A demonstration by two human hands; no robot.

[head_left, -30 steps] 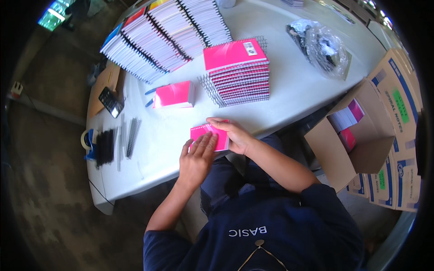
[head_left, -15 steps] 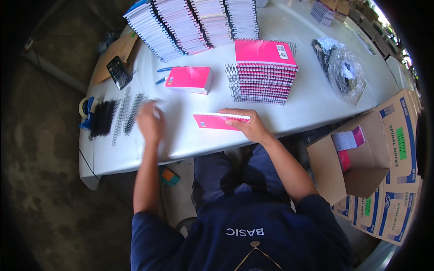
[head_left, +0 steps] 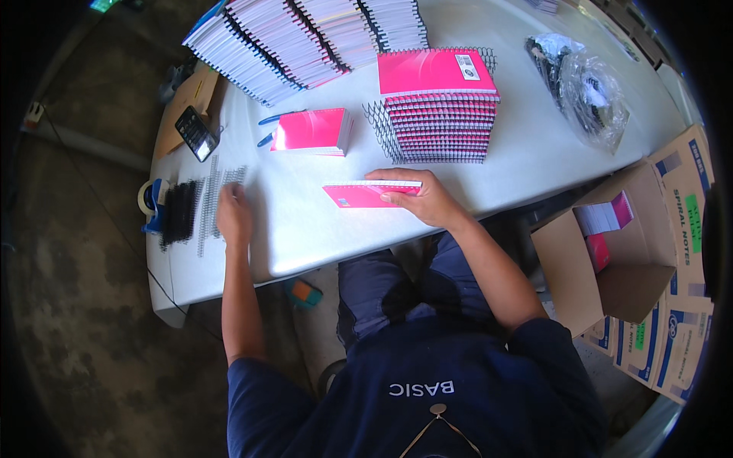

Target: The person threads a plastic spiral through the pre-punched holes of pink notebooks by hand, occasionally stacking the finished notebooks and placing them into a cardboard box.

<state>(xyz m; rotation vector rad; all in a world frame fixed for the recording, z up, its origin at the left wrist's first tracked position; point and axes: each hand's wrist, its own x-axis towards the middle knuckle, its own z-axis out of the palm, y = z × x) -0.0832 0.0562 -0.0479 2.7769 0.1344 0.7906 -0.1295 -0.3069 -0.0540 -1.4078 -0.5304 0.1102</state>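
Observation:
My right hand (head_left: 427, 200) grips a thin pink-covered notebook (head_left: 355, 197), thumb on its cover and fingers behind the white punched top edge. The notebook is tilted above the table near its front edge. To the left, my left hand (head_left: 234, 215) is over loose binding coils (head_left: 209, 206), its fingers drawn together at them; whether a coil is between the fingertips is hidden. Black coils (head_left: 180, 214) lie beside these in a dense row. Behind the held notebook sits a small pile of pink notebooks (head_left: 309, 130) showing no coils.
A tall stack of pink notebooks with coils (head_left: 439, 130) stands at centre, before rows of thicker bound books (head_left: 305, 38). A phone (head_left: 196, 133), tape dispenser (head_left: 155, 206) and blue pens (head_left: 267, 139) lie left. At right are a plastic bag (head_left: 592, 103) and an open carton (head_left: 637, 286).
My left hand has moved left and reached the coils, its fingers drawn together. My right hand still holds the notebook. The whole view has shifted slightly.

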